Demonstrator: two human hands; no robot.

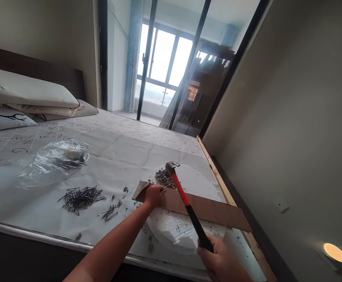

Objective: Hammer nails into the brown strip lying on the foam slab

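Broadly, a bed covered by a pale sheet printed with scattered grey letters [106,156] fills the view; the letters lie too flat and faint to read as words. On it rests a round white foam slab [173,231], and across that a long brown wooden board [206,209] runs from near the middle of the frame out to the right, its long axis lying crosswise in front of the person. The left hand [154,195] is closed down on the board's left end, fingers curled over its near edge. The right hand [219,260], nearer the camera, grips the black end of a red-and-black-handled hammer [187,203]; the handle slants up and left, so the steel head hangs just beyond the left hand, above a small heap of grey rubble [165,179]. Further left lie a crumpled clear plastic bag [56,158] and a loose pile of dark steel nails [81,197], well apart from both hands. No brand shows on the hammer.
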